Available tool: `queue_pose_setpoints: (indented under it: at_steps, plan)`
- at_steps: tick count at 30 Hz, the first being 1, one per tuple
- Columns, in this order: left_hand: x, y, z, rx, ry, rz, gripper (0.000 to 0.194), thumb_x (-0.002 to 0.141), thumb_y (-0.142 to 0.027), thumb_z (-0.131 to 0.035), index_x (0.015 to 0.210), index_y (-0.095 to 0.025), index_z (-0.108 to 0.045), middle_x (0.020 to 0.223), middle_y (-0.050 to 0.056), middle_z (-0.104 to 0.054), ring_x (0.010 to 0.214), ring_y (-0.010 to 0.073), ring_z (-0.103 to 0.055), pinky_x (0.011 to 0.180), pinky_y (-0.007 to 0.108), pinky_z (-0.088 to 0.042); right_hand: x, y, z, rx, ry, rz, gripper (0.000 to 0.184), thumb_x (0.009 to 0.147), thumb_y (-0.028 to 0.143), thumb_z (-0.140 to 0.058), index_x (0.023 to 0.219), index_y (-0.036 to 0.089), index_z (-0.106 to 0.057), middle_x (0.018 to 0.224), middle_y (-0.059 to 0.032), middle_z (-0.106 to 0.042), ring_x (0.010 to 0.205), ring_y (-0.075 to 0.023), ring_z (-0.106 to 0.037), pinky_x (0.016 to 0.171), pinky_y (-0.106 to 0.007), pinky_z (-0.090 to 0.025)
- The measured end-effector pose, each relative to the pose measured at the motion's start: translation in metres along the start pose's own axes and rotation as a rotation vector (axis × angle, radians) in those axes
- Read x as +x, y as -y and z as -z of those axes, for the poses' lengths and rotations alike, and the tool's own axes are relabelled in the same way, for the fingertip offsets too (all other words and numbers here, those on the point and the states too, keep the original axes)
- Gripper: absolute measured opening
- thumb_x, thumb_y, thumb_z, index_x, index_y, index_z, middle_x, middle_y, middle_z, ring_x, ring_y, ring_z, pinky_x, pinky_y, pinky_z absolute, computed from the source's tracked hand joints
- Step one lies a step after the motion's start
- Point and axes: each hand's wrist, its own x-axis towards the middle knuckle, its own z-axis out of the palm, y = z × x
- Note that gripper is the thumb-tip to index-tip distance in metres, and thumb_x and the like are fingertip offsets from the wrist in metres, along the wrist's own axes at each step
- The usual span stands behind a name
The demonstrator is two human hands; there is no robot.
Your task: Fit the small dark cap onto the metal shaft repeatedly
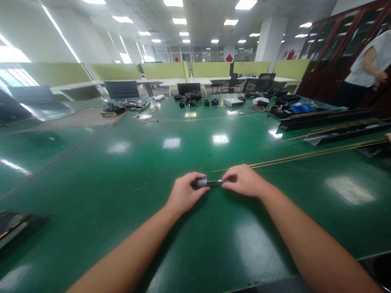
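Both my hands meet over the green table (122, 191), just in front of me. My left hand (184, 194) is closed around one end of a small silver and black cylindrical part (208, 182). My right hand (243, 180) pinches the part's other, thinner end with fingers pressed together. The part lies level between the two hands, just above the table top. Thin brass rods (308, 154) lie on the table just behind my right hand, running off to the right.
Long black trays (330, 119) with more rods lie at the right. Small parts, boxes and tools (210, 101) are scattered at the table's far end. A dark flat object (10, 226) sits at the near left edge. A person in a white top (368, 67) stands far right.
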Motion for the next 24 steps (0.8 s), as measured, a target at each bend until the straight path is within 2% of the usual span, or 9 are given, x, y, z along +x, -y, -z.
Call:
queue_pose_setpoints:
  at_steps: [9,12,15,18,20,22,24]
  plan:
    - [0.005,0.002,0.003,-0.058,-0.105,0.161,0.035,0.071,-0.040,-0.080,0.099,-0.021,-0.068,0.093,0.003,-0.071,0.083,0.0202,-0.066,0.079,0.033,-0.051,0.001,-0.008,0.005,-0.011,0.025,-0.136,0.016,0.076,0.030,-0.070,0.085,0.020,-0.079,0.079,-0.0023,-0.076,0.070,-0.0157,-0.067,0.066,-0.025,-0.048]
    - [0.006,0.003,0.002,-0.249,-0.166,0.256,0.042,0.070,-0.042,-0.080,0.102,-0.019,-0.066,0.095,0.005,-0.071,0.085,0.0195,-0.066,0.081,0.032,-0.052,0.001,-0.009,0.004,0.013,0.016,-0.151,0.017,0.075,0.030,-0.071,0.085,0.020,-0.078,0.079,-0.0020,-0.076,0.070,-0.0155,-0.067,0.065,-0.025,-0.048]
    - [0.007,0.002,0.006,-0.587,-0.236,0.409,0.043,0.072,-0.041,-0.078,0.104,-0.015,-0.064,0.094,0.007,-0.070,0.085,0.0177,-0.067,0.085,0.032,-0.053,0.002,-0.010,0.005,0.024,0.011,-0.151,0.017,0.075,0.030,-0.071,0.085,0.019,-0.078,0.080,-0.0022,-0.076,0.070,-0.0156,-0.067,0.066,-0.025,-0.049]
    - [0.006,-0.002,0.024,-0.871,-0.305,0.519,0.036,0.078,-0.034,-0.073,0.105,-0.013,-0.061,0.096,0.008,-0.068,0.088,0.0174,-0.068,0.091,0.033,-0.054,0.003,-0.011,0.006,0.025,0.014,-0.158,0.018,0.075,0.031,-0.071,0.086,0.019,-0.079,0.080,-0.0025,-0.076,0.071,-0.0161,-0.067,0.066,-0.025,-0.049]
    - [0.000,-0.005,0.046,-0.877,-0.339,0.562,0.036,0.082,-0.028,-0.069,0.113,-0.015,-0.058,0.100,0.009,-0.069,0.093,0.0182,-0.069,0.092,0.034,-0.054,0.003,-0.011,0.006,0.020,0.017,-0.162,0.019,0.075,0.032,-0.071,0.087,0.020,-0.079,0.081,-0.0026,-0.076,0.071,-0.0164,-0.068,0.066,-0.025,-0.049]
    - [-0.012,-0.004,0.072,-0.707,-0.347,0.579,0.040,0.084,-0.026,-0.066,0.122,-0.019,-0.055,0.107,0.007,-0.070,0.099,0.0175,-0.067,0.092,0.031,-0.054,0.003,-0.011,0.007,0.010,0.020,-0.155,0.019,0.075,0.032,-0.071,0.087,0.020,-0.079,0.082,-0.0028,-0.077,0.072,-0.0166,-0.068,0.067,-0.025,-0.050]
    - [-0.033,0.005,0.103,-0.377,-0.362,0.598,0.037,0.085,-0.031,-0.065,0.121,-0.023,-0.059,0.110,0.003,-0.071,0.102,0.0160,-0.066,0.086,0.026,-0.053,0.003,-0.010,0.006,0.007,0.026,-0.142,0.019,0.075,0.032,-0.070,0.088,0.020,-0.079,0.084,-0.0030,-0.077,0.073,-0.0167,-0.068,0.068,-0.026,-0.050]
